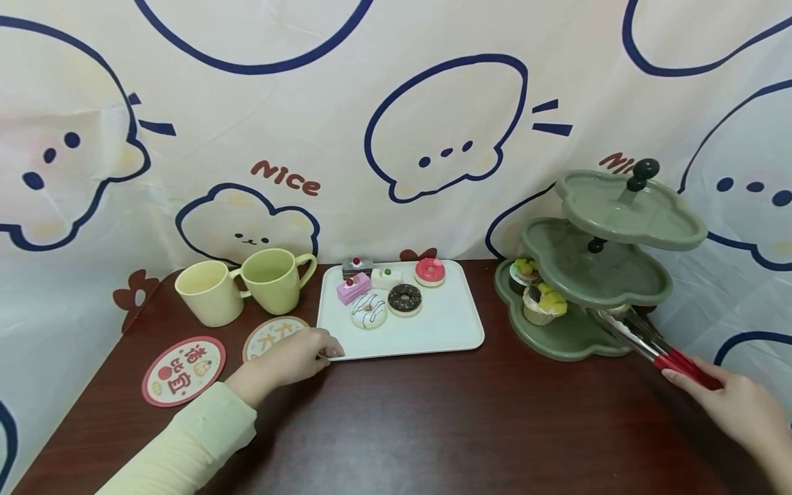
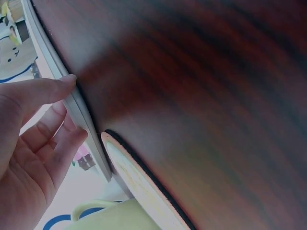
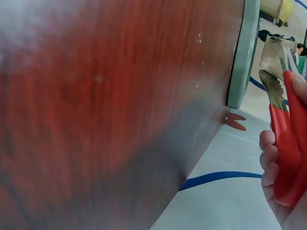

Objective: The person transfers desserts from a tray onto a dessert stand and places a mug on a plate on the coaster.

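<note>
My left hand (image 1: pixel 300 354) pinches the front left rim of a white rectangular tray (image 1: pixel 454 330); thumb and fingers lie either side of that rim in the left wrist view. Several toy sweets sit on the tray, among them a pink donut (image 1: pixel 430 270), a chocolate donut (image 1: pixel 405 299) and a white donut (image 1: pixel 368 311). Over at the right, my right hand (image 1: pixel 739 405) grips red-handled tongs (image 1: pixel 687 368). Their metal tips reach onto the bottom tier of a green three-tier stand (image 1: pixel 572 337), around a pale-wrapped cupcake (image 3: pixel 268 56), which the middle tier mostly hides from the head view.
Two more cupcakes, one with yellow topping (image 1: pixel 544 302), stand at the left of the bottom tier. Two yellow-green mugs (image 1: pixel 210 292) stand at the back left, behind a red-rimmed coaster (image 1: pixel 184 371) and a pale coaster (image 1: pixel 262 335). A printed cloth (image 1: pixel 346 137) hangs behind the table.
</note>
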{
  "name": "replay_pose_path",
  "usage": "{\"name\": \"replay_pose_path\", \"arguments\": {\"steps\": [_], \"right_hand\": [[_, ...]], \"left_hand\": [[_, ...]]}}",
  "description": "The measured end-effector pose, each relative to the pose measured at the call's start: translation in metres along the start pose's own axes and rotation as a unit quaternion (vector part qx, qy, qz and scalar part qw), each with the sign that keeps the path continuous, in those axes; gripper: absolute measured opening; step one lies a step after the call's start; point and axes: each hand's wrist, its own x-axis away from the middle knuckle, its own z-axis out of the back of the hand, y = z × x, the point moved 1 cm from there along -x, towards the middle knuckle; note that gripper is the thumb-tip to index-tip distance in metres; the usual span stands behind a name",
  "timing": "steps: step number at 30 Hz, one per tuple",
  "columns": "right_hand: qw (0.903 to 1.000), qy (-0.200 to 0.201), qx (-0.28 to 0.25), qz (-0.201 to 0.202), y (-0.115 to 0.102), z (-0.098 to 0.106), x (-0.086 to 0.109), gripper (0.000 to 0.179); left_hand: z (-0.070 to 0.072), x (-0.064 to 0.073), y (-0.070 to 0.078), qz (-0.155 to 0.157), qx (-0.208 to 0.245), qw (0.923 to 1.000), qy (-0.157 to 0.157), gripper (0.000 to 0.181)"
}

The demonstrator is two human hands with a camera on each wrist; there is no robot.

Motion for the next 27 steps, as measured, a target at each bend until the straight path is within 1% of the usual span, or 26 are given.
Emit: {"name": "replay_pose_path", "arguments": {"steps": [3,10,15,19,22,27], "right_hand": [[0.9999,0.013,0.002,0.006,0.001,0.000,-0.004,0.082],[0.9996,0.013,0.021,0.016,0.000,-0.001,-0.013,0.082],[0.9993,0.006,0.036,0.008,-0.004,-0.004,-0.019,0.086],[0.9991,-0.014,0.039,-0.008,-0.006,-0.005,-0.021,0.089],[0.9989,-0.016,0.040,-0.017,-0.007,-0.005,-0.023,0.089],[0.9986,-0.021,0.045,-0.021,-0.008,-0.005,-0.022,0.090]], "left_hand": [[0.001,-0.001,0.000,0.007,0.005,1.0000,-0.003,0.024],[0.001,0.000,0.000,0.009,0.008,0.9999,-0.006,0.023],[0.001,0.000,0.000,0.011,0.011,0.9999,-0.007,0.023],[0.001,-0.001,-0.001,0.010,0.007,0.9999,-0.006,0.024],[0.000,-0.001,0.000,0.010,0.006,0.9999,-0.004,0.024],[0.001,0.000,0.002,0.010,0.008,0.9999,-0.008,0.023]]}}
